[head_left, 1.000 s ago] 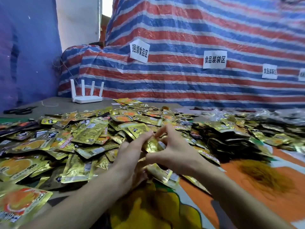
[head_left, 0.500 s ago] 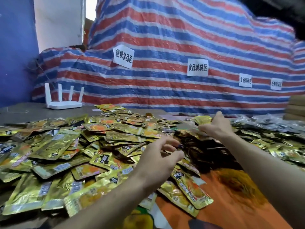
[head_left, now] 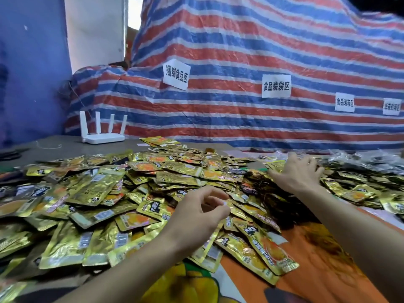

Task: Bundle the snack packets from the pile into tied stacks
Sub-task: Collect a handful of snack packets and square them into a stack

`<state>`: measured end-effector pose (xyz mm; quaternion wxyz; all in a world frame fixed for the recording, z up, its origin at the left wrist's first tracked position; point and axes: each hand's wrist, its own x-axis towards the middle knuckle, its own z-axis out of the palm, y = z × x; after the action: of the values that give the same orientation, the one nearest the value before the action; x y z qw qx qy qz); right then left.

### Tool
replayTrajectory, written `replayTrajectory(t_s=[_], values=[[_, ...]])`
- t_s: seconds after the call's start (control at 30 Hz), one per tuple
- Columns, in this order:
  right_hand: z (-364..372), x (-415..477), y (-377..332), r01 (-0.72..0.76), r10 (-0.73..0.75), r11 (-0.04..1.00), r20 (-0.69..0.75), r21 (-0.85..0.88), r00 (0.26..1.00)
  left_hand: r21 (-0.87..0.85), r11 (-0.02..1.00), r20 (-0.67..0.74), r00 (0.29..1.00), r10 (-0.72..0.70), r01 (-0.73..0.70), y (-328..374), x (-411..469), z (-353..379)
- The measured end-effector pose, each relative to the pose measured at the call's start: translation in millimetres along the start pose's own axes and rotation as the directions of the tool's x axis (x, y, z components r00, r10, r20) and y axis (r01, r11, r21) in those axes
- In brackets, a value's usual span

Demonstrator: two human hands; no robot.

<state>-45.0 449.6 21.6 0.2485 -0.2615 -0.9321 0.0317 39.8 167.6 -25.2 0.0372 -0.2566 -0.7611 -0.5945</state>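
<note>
Striped tarpaulin (head_left: 240,51) hangs behind the counter (head_left: 65,147), where the pile of snack packets (head_left: 153,182) sprawls. Over the pile's near edge the left hand (head_left: 201,213) hovers, its grip loosely curled, nothing visibly held. At the pile's far right edge the right hand (head_left: 299,173) rests on packets, grip spread.
</note>
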Motion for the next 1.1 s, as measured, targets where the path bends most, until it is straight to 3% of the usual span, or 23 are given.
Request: replayTrajectory(t_s=[0.07, 0.13, 0.23, 0.33, 0.43, 0.53, 0.67, 0.77, 0.9, 1.1], values=[[-6.0, -20.5, -16.5, 0.171, -0.164, 0.983, -0.109, 0.062, 0.98, 0.071, 0.997, -0.017, 1.0, 0.007, -0.006, -0.3, -8.3, -16.8], [-9.7, -47.0, -38.1, 0.338, -0.32, 0.925, -0.123, 0.171, 0.939, 0.16, 0.987, -0.042, 0.999, 0.001, 0.005, -3.4, -17.4, -39.2], [-14.7, -88.0, -71.7, 0.466, -0.522, 0.796, 0.047, 0.386, 0.852, 0.375, 0.923, -0.091, 0.995, -0.05, 0.081, -11.0, -29.9, -75.2], [-20.4, -120.5, -99.8, 0.481, -0.683, 0.689, 0.265, 0.542, 0.681, 0.612, 0.776, -0.096, 0.988, -0.117, 0.152, -20.7, -42.6, -107.3], [-21.8, -137.0, -116.7, 0.545, -0.713, 0.701, 0.48, 0.461, 0.511, 0.818, 0.551, -0.052, 0.976, -0.211, 0.163, -27.3, -58.9, -130.2], [-23.3, -139.5, -118.6, 0.678, -0.658, 0.687, 0.621, 0.263, 0.426, 0.945, 0.327, 0.065, 0.967, -0.247, 0.02, -29.3, -71.9, -138.6], [-21.0, -142.3, -109.3, 0.639, -0.615, 0.706, 0.712, 0.305, 0.34, 0.953, 0.302, 0.118, 0.956, -0.27, -0.032, -31.7, -73.9, -120.6], [-18.5, -152.7, -106.5, 0.702, -0.637, 0.665, 0.685, 0.255, 0.354, 0.957, 0.288, 0.12, 0.956, -0.267, -0.04, -33.5, -61.6, -94.6], [-3.7, -172.1, -103.1, 0.852, -0.752, 0.519, 0.513, 0.072, 0.415, 0.963, 0.23, 0.188, 0.959, -0.21, -0.138, -27.4, -40.3, -71.5], [16.4, -172.5, -94.3, 0.823, -0.806, 0.566, 0.241, 0.045, 0.541, 0.979, 0.145, 0.176, 0.958, -0.227, -0.146, -20.2, -15.5, -59.0]])
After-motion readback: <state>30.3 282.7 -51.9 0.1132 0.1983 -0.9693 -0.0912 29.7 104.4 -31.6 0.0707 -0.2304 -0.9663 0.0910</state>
